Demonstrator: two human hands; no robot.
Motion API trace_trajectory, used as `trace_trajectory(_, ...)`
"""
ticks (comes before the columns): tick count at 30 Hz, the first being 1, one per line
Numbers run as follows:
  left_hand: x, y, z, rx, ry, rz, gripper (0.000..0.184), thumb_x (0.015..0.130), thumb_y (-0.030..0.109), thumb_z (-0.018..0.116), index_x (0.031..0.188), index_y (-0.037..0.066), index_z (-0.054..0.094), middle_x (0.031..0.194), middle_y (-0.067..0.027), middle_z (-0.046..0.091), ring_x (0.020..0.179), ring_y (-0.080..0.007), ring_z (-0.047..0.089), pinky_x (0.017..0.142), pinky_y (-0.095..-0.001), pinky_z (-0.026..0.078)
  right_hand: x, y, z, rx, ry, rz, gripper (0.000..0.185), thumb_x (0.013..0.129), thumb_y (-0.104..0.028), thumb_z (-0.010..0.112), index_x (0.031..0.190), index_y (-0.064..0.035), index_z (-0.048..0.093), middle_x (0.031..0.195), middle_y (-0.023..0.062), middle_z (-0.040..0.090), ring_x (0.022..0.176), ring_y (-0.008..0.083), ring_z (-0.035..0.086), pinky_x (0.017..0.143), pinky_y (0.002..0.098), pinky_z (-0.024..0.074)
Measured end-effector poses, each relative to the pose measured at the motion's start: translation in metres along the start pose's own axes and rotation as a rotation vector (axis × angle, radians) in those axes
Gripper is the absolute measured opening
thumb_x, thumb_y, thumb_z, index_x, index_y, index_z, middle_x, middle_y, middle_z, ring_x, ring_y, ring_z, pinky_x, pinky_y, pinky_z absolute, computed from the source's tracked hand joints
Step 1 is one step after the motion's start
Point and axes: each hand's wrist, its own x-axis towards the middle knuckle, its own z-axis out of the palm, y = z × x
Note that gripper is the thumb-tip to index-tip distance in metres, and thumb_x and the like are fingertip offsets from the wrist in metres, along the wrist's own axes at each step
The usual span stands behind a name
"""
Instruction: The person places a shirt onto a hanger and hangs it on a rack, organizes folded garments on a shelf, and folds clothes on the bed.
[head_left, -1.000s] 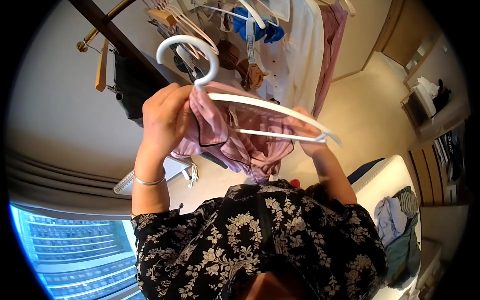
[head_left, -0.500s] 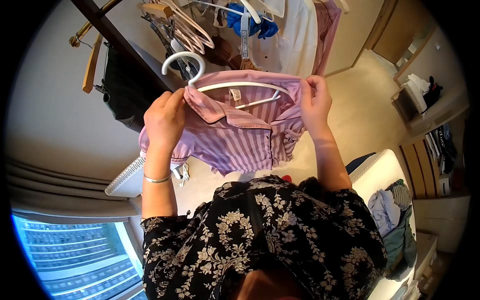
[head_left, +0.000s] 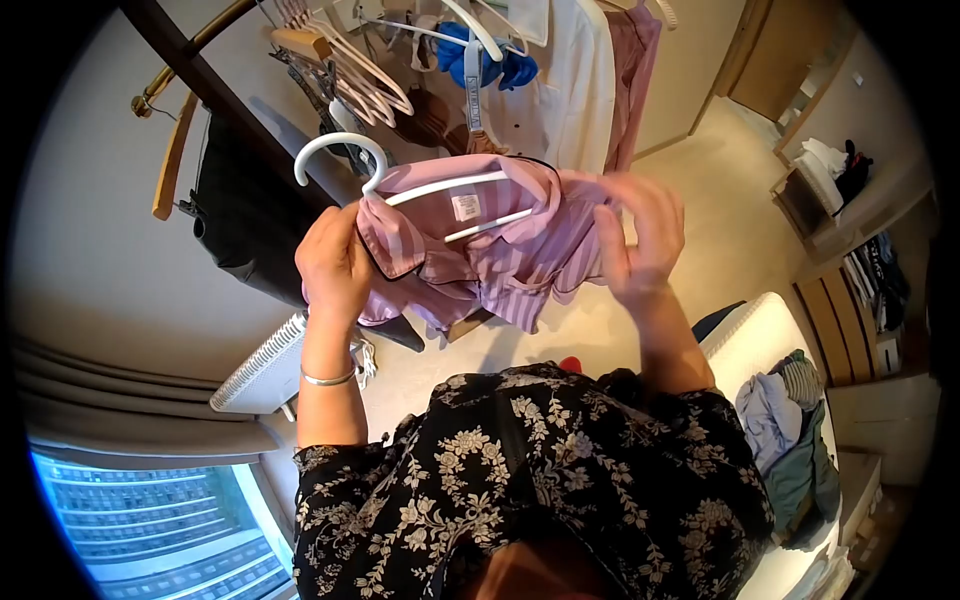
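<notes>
White hanger (head_left: 445,186) sitting inside striped shirt (head_left: 515,290), fabric bunching — my left hand (head_left: 331,258) pinching collar (head_left: 396,246) near hook (head_left: 340,139); my right hand (head_left: 648,228) spreading open beside shirt — contact unclear.

Upper left of the frame: wooden hanger (head_left: 174,160) clipped to a dark garment (head_left: 240,215), near a dark post (head_left: 215,90). Top centre: cluster of pale pink hangers (head_left: 365,85), a bright blue item (head_left: 515,70), a white garment (head_left: 580,85) and, beside it, a dusty pink garment (head_left: 630,75). Left: grey curtain (head_left: 110,390) above a window (head_left: 150,520); white slatted unit (head_left: 260,370) adjacent. Right: white padded surface (head_left: 762,335) bearing blue-grey cloth (head_left: 768,418) and green cloth (head_left: 805,475). Upper right: brown door (head_left: 775,65).
</notes>
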Motion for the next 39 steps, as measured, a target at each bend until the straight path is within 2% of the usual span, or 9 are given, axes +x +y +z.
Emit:
trace_trajectory(5,0.004,0.009,-0.003,-0.029,-0.014,0.031,0.026,0.067,-0.01,0.053,0.089,0.0,0.062,0.064,-0.0131,0.048,0.058,-0.0283,0.051,0.054,-0.0336,0.042,0.019,-0.004,0.002,0.062,-0.367,0.083,0.045,0.078,-0.029,0.066,0.114,-0.0052,0.055,0.098,0.0119,0.059,0.086,0.0296,0.055,0.076,0.0381,0.0426)
trace_trajectory(10,0.002,0.01,-0.005,0.011,-0.013,0.069,0.026,0.065,-0.01,0.054,0.088,0.0,0.062,0.065,-0.0129,0.049,0.059,-0.0283,0.052,0.055,-0.0338,0.042,0.027,0.0,-0.009,0.149,-0.381,0.196,0.033,0.08,-0.026,0.064,0.103,-0.0026,0.06,0.09,0.0118,0.06,0.085,0.0279,0.056,0.075,0.0349,0.0436)
trace_trajectory(12,0.001,0.008,-0.006,0.004,-0.009,0.081,0.027,0.063,-0.01,0.055,0.088,0.001,0.062,0.065,-0.0127,0.049,0.059,-0.0283,0.052,0.054,-0.0343,0.042,0.03,0.005,-0.009,0.457,-0.533,0.536,0.026,0.08,-0.022,0.065,0.095,-0.0009,0.062,0.086,0.0106,0.061,0.082,0.0223,0.058,0.071,0.0315,0.0444)
trace_trajectory(19,-0.005,0.011,-0.002,0.068,-0.019,0.132,0.027,0.062,-0.007,0.057,0.087,0.003,0.063,0.062,-0.0103,0.047,0.056,-0.0266,0.05,0.052,-0.0342,0.042,0.034,0.008,-0.003,0.406,-0.651,0.38,0.016,0.085,-0.015,0.06,0.093,-0.0012,0.06,0.079,0.0063,0.061,0.074,0.013,0.058,0.06,0.0242,0.0442)
trace_trajectory(21,-0.008,0.012,0.002,0.123,0.021,0.203,0.026,0.063,-0.005,0.059,0.087,0.005,0.063,0.061,-0.0087,0.046,0.055,-0.0249,0.049,0.05,-0.0337,0.041,0.033,0.007,-0.002,0.858,-0.569,0.936,0.016,0.089,-0.013,0.055,0.102,-0.0039,0.056,0.076,0.0024,0.06,0.071,0.0069,0.056,0.057,0.019,0.0416)
trace_trajectory(24,-0.01,0.01,0.007,0.133,0.062,0.224,0.025,0.063,-0.003,0.06,0.087,0.005,0.064,0.061,-0.0079,0.046,0.054,-0.024,0.049,0.048,-0.0335,0.04,0.04,0.012,-0.003,1.045,-0.622,1.084,0.022,0.088,-0.009,0.053,0.11,-0.0066,0.051,0.079,-0.0021,0.058,0.071,0.0007,0.05,0.061,0.015,0.0379)
trace_trajectory(31,-0.011,0.008,0.004,0.102,0.094,0.206,0.026,0.062,-0.004,0.06,0.086,0.003,0.063,0.062,-0.0091,0.046,0.054,-0.0252,0.049,0.049,-0.0341,0.04,0.041,0.011,0.011,0.895,-0.621,0.88,0.026,0.089,-0.007,0.051,0.115,-0.0033,0.049,0.077,0.0,0.059,0.069,0.0031,0.051,0.062,0.0171,0.0402)
trace_trajectory(37,-0.012,0.004,0.004,0.059,0.062,0.209,0.026,0.062,-0.005,0.06,0.086,0.003,0.063,0.061,-0.0098,0.046,0.055,-0.0258,0.049,0.049,-0.0345,0.04,0.052,0.017,0.01,0.905,-0.883,0.868,0.03,0.088,-0.008,0.053,0.118,-0.0047,0.052,0.087,0.0052,0.061,0.078,0.0053,0.053,0.067,0.0206,0.0428)
trace_trajectory(39,-0.012,0.006,0.005,0.067,0.073,0.216,0.027,0.061,-0.005,0.06,0.087,0.003,0.063,0.061,-0.0098,0.046,0.055,-0.0259,0.049,0.05,-0.0345,0.04,0.046,0.02,0.02,0.569,-0.771,0.619,0.026,0.087,-0.01,0.055,0.111,-0.0025,0.057,0.088,0.0078,0.063,0.078,0.0122,0.057,0.068,0.0254,0.0445)
